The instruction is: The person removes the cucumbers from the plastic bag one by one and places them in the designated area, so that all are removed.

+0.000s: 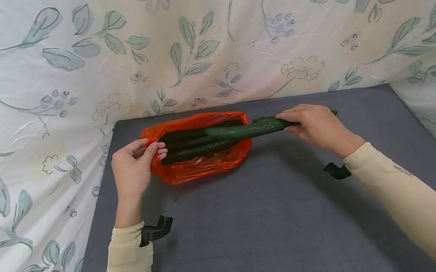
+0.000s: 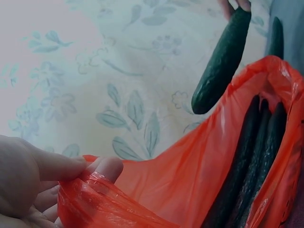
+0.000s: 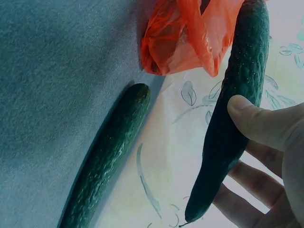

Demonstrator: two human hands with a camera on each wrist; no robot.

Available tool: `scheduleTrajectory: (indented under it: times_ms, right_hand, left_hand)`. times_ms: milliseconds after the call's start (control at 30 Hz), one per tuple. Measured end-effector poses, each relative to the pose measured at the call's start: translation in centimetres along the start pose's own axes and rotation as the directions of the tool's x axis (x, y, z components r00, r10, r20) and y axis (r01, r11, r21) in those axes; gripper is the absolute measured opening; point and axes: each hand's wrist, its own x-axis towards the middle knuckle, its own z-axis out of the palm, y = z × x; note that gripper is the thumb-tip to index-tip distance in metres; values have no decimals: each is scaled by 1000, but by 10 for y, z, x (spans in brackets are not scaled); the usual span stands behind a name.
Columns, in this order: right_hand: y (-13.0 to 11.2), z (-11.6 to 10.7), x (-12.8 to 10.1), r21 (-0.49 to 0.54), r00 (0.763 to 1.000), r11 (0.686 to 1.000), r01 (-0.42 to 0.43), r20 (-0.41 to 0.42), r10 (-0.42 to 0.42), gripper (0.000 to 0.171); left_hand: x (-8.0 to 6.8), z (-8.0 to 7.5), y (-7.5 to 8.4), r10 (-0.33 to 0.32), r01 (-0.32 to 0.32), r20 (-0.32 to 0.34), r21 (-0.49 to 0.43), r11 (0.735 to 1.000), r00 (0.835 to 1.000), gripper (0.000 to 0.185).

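So over at about 9 o'clock on the grey table (image 1: 259, 225) the left hand (image 1: 134, 167) is pinching the rim of an orange plastic bag (image 1: 201, 165), thumb and fingers curled into the crinkly film, holding the mouth open. The left wrist view shows the fingers (image 2: 71, 166) bunched right into that plastic. The bag lies on its side near 12 o'clock on the table, just in front of the floral sheet (image 1: 201, 37) that hangs behind and drapes off both sides. Inside it are a few dark green cucumbers (image 1: 194, 151) lying lengthwise, side by side; I can make out about three in the left wrist view, can't be sure of the exact count. Moving right, another cucumber (image 1: 239, 131) has its tip over the bag's mouth, and the right hand (image 1: 316, 126) at roughly 1 o'clock is gripping its far end, thumb on top and fingers wrapped underneath. In the right wrist view it's clearly up off the surface, angled toward the bag. One more loose cucumber (image 3: 107, 156) lies flat just beside the held one, at the table's back edge.
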Motion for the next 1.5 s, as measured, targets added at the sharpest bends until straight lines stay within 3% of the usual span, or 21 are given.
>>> scheduleTrajectory:
  times_ms: [500, 1267, 1500]
  right_hand:
    - [17, -13, -20, -10, 997, 999, -52, -55, 51, 48]
    - [55, -30, -51, -58, 988, 988, -140, -71, 136, 53]
    - [64, -28, -57, -74, 984, 982, -176, -32, 174, 50]
  left_hand:
    - [-1, 0, 0, 3, -3, -8, -16, 1000, 1000, 39]
    - [1, 3, 1, -10, 10, -10, -14, 1000, 1000, 39]
    - [1, 4, 4, -13, 13, -5, -4, 1000, 1000, 39]
